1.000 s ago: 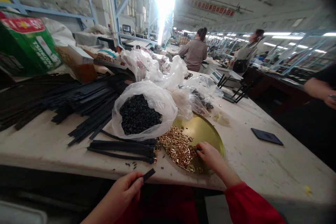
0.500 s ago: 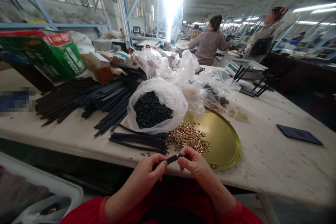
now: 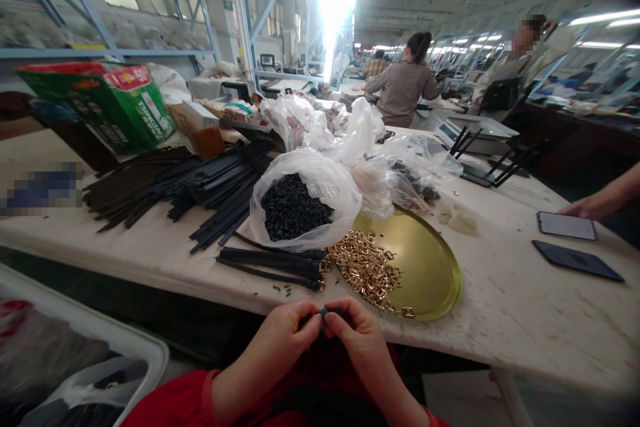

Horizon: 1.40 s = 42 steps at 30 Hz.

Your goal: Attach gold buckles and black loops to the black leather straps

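Note:
In front of the table edge, my left hand (image 3: 286, 335) and my right hand (image 3: 358, 333) meet fingertip to fingertip. My left hand pinches the end of a black strap (image 3: 325, 311), mostly hidden by the fingers. A small black loop is pinched in my right hand at the strap's end, largely covered. Just beyond lie finished-looking black straps (image 3: 270, 268) with gold buckles at their right ends. A gold oval tray (image 3: 430, 267) holds a heap of gold buckles (image 3: 367, 267). Behind it, an open plastic bag (image 3: 345, 203) is full of small black loops (image 3: 295, 207).
Bundles of black straps (image 3: 220, 180) lie at the left, near a green box (image 3: 130, 110). Another person's hand (image 3: 593, 203) touches a phone (image 3: 567, 225) beside a dark flat tablet (image 3: 577, 260). A white bin (image 3: 160, 350) stands lower left.
My hands have closed together, and the small black loop has come up to the strap's end. At the right, another person's hand has appeared with a phone on the table.

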Each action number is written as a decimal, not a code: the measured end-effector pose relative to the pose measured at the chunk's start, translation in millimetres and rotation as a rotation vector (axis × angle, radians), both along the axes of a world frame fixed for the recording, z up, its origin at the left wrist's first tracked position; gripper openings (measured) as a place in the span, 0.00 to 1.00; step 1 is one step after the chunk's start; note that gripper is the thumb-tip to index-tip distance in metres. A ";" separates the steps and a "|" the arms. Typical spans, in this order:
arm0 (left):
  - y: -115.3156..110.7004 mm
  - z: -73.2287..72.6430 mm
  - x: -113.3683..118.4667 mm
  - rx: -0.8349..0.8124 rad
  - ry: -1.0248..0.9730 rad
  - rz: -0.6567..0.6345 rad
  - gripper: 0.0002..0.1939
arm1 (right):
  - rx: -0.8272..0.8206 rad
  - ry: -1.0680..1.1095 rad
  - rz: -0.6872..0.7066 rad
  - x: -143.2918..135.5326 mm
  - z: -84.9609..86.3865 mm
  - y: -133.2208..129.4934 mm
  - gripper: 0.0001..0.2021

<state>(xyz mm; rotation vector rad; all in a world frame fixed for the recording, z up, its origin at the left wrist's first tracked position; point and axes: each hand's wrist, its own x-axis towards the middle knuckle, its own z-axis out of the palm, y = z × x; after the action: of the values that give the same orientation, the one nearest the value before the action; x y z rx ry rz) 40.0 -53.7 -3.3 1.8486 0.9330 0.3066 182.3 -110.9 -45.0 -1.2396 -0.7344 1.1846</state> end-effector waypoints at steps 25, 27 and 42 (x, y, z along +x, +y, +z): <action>3.1 -10.3 -16.1 0.009 0.087 0.117 0.07 | -0.118 0.447 0.226 -15.3 -9.3 -9.9 0.14; 1.8 -9.2 -16.6 0.031 0.141 0.121 0.08 | -0.148 0.471 0.310 -15.3 -12.1 -10.6 0.13; -5.0 0.0 -19.9 0.100 0.254 0.071 0.08 | -0.039 0.466 0.245 -30.5 -6.3 -16.9 0.18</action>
<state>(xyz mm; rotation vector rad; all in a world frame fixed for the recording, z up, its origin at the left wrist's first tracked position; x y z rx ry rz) 20.1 -58.7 -3.3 1.9798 1.1775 0.1659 151.8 -127.9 -51.3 -0.8686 -0.5218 1.6238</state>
